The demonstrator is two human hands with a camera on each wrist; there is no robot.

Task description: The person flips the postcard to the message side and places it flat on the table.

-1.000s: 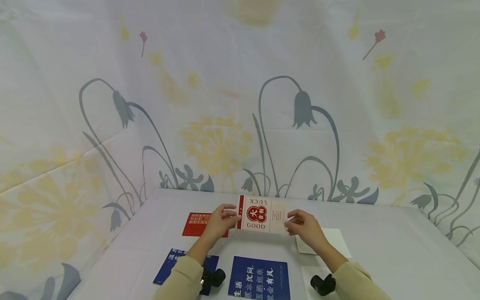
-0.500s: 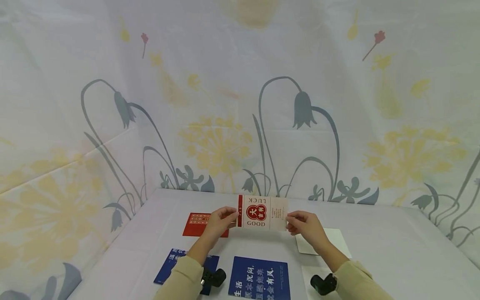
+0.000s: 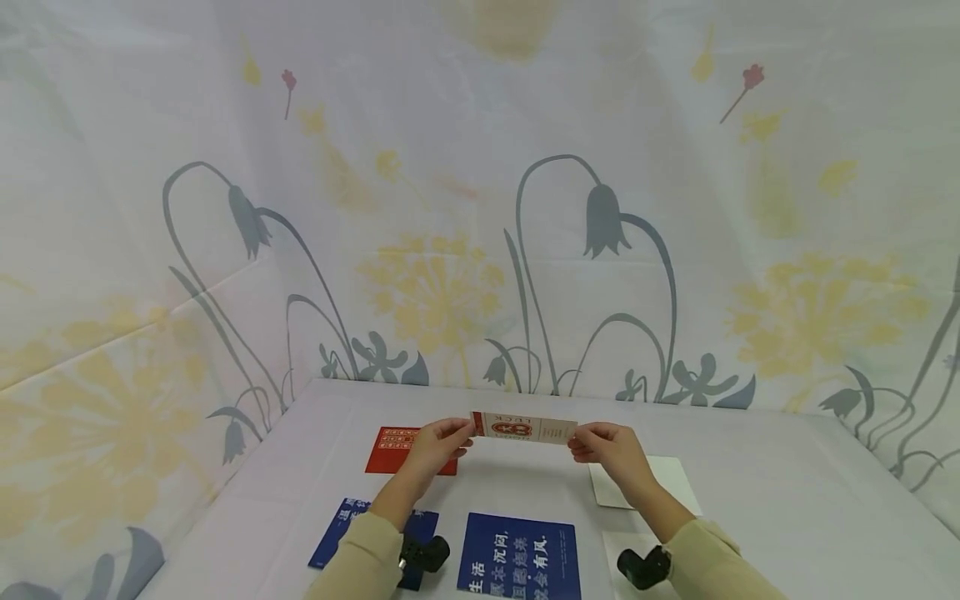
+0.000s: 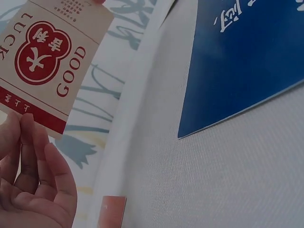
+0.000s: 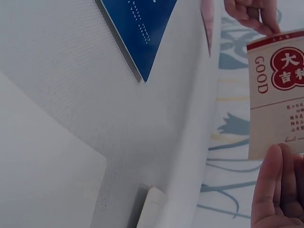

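Observation:
A cream card (image 3: pixel 525 428) with a red band and a red emblem reading "GOOD LUCK" is held above the table between both hands. My left hand (image 3: pixel 437 446) pinches its red-banded end between thumb and fingers, plain in the left wrist view on the card (image 4: pixel 47 57). At the opposite end my right hand (image 3: pixel 611 450) pinches the plain cream edge, and the right wrist view shows thumb and fingertips at the lower border of the card (image 5: pixel 273 114). In the head view the card tilts back, so its face looks narrow.
On the white table (image 3: pixel 517 487) lie a red card (image 3: pixel 390 458) behind the left hand, two blue cards (image 3: pixel 517 554) (image 3: pixel 337 533) nearer the front, and pale cards (image 3: pixel 671 479) (image 3: pixel 618 546) at the right. A flower-printed cloth (image 3: pixel 450 208) hangs behind.
The cream card has tipped from facing the head camera to a flatter, foreshortened angle, its upper edge lower than before. Both hands keep pinching its ends and have hardly shifted.

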